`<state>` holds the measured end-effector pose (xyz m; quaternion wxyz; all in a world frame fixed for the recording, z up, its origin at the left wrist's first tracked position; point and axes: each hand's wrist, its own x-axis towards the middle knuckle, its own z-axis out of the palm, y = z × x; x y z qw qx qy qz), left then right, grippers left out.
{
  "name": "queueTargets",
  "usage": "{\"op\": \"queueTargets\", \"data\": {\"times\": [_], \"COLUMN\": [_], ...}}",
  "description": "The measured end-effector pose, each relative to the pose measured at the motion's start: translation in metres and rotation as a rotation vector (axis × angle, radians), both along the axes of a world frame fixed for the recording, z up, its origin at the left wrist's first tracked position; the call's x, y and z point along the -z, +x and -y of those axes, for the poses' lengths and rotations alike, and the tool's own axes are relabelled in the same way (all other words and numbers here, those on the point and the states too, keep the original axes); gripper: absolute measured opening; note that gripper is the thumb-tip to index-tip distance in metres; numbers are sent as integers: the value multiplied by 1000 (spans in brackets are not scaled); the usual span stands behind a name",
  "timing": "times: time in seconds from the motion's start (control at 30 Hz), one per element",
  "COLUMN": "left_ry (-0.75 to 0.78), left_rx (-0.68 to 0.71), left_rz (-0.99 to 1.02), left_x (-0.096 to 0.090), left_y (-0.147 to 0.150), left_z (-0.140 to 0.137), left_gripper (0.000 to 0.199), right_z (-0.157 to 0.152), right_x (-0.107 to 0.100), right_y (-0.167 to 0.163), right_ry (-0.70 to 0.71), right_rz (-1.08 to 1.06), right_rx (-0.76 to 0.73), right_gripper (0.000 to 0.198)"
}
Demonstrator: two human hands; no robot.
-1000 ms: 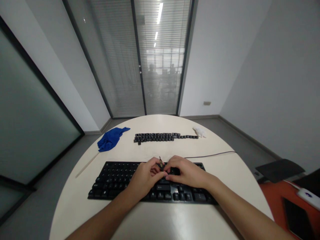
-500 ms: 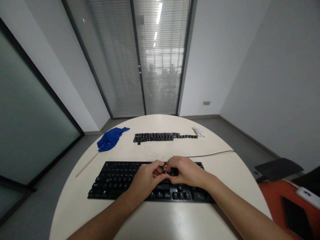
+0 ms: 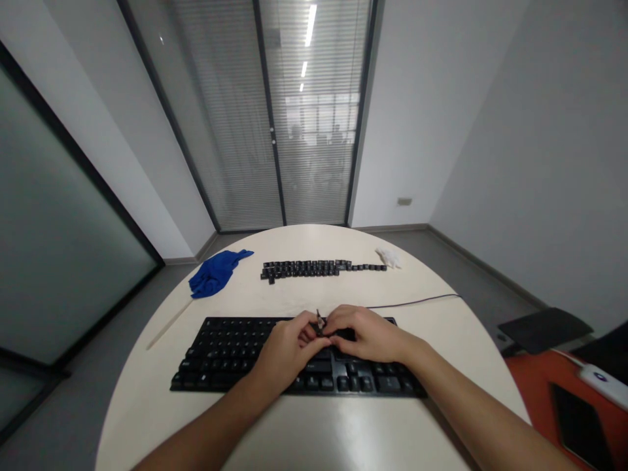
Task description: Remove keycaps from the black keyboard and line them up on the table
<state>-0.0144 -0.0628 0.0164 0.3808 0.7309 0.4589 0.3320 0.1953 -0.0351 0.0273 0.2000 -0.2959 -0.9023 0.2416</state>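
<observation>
A black keyboard (image 3: 230, 353) lies across the near half of the round table. Over its right-middle part, my left hand (image 3: 289, 347) and my right hand (image 3: 366, 333) meet fingertip to fingertip. Both are closed, fingers curled and thumbs pressed in. Between the fingertips a small thin piece (image 3: 320, 319), dark with a lighter part, sticks upward; its kind is too small to tell. My left fingers seem to pinch it. What my right fingertips hold, if anything, is hidden. The hands cover some of the keys beneath them.
Loose black keycaps (image 3: 314, 268) lie in rows beyond the keyboard. A blue cloth (image 3: 216, 275) with a thin stick (image 3: 169, 325) is at the left, a white crumpled piece (image 3: 388, 258) at the far right. A cable (image 3: 417, 303) runs rightward. A phone (image 3: 581, 425) lies beside the table.
The small piece between my fingertips now stands up higher above them. My fingers have shifted slightly around it, while the keyboard and loose keycaps have stayed in place.
</observation>
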Motion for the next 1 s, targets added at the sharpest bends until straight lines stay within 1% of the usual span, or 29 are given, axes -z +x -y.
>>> {"op": "queueTargets", "data": {"times": [0.1,0.43,0.73,0.9,1.0], "left_ry": [-59,-144,-194,-293,-297], "left_rx": [-10,-10,6,-12,-26], "left_rz": [71,259,328,444,466], "left_x": [2,10,13,11,10], "left_y": [-2,0,2,0,-1], "left_z": [-3,-5,-8,-11,-12], "left_gripper": [19,17,19,28,32], "right_z": [0,-1,-3,-1,-1], "right_x": [1,5,10,9,10], "right_y": [0,-1,-1,-3,-5], "right_ry": [2,-1,0,0,4], "right_rz": [-7,9,-6,-16,-22], "right_rx": [-5,22,36,54,75], "right_gripper": [23,19,20,20,19]}}
